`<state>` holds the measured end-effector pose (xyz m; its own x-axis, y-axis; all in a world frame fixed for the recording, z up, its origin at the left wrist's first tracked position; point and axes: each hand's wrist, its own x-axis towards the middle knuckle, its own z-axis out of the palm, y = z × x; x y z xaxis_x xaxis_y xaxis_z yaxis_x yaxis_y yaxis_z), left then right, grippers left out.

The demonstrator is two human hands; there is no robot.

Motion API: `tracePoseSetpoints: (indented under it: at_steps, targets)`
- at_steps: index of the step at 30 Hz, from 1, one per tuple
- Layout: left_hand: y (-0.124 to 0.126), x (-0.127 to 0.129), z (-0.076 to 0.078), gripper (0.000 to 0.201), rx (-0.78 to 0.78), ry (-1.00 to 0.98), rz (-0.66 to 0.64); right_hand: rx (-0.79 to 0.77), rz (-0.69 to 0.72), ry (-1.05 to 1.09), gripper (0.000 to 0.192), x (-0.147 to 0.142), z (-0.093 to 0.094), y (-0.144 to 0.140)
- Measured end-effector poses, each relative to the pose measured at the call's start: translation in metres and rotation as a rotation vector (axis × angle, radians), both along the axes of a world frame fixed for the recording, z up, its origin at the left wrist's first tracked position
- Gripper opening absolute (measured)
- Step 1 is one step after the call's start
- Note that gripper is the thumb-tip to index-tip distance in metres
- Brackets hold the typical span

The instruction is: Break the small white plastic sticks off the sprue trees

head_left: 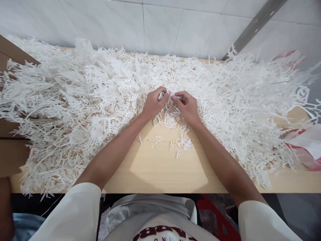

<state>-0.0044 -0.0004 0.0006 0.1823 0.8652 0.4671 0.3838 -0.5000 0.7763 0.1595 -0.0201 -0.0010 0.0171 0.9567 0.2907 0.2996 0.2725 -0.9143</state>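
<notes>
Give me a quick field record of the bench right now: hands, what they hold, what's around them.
left hand: pinching a small white plastic piece, fingers closed
right hand: fingertips meeting the left hand's, on the same piece
loose pieces: scattered on the wooden table below the hands
white plastic heap: branched strips piled across the table, both sides
bag: red and white, far right

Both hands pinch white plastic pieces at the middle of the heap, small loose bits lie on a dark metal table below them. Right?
Not quite. The head view shows the left hand and right hand pinching white plastic pieces, with loose bits below, but the table is light wood, not dark metal.
</notes>
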Motion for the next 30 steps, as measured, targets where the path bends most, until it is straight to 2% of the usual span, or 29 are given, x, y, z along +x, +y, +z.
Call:
tracePoseSetpoints:
  at_steps: [3,9,13,14,18,23,30]
  targets:
    - [-0.001,0.001,-0.001,0.034,-0.014,-0.019,0.014,0.010,0.012,-0.045,0.034,-0.001,0.003,-0.002]
    - [0.001,-0.001,-0.004,0.031,-0.052,-0.057,-0.006,0.103,0.123,-0.099,0.031,0.000,0.005,-0.004]
    - [0.008,-0.005,-0.008,0.032,-0.042,-0.145,0.103,0.184,0.189,-0.108,0.034,0.001,0.006,-0.008]
    - [0.009,-0.005,-0.009,0.032,-0.056,-0.151,0.089,0.186,0.195,-0.111,0.033,0.001,0.006,-0.009]
    - [0.007,-0.002,-0.009,0.032,-0.124,-0.111,-0.100,0.116,0.137,-0.043,0.025,0.000,0.004,-0.008]
    - [0.001,-0.001,-0.003,0.034,-0.155,-0.142,-0.136,0.039,0.074,0.044,0.035,-0.003,0.002,-0.003]
    - [-0.002,-0.002,0.000,0.033,-0.182,-0.097,-0.188,0.063,0.093,-0.058,0.035,-0.002,0.006,-0.003]
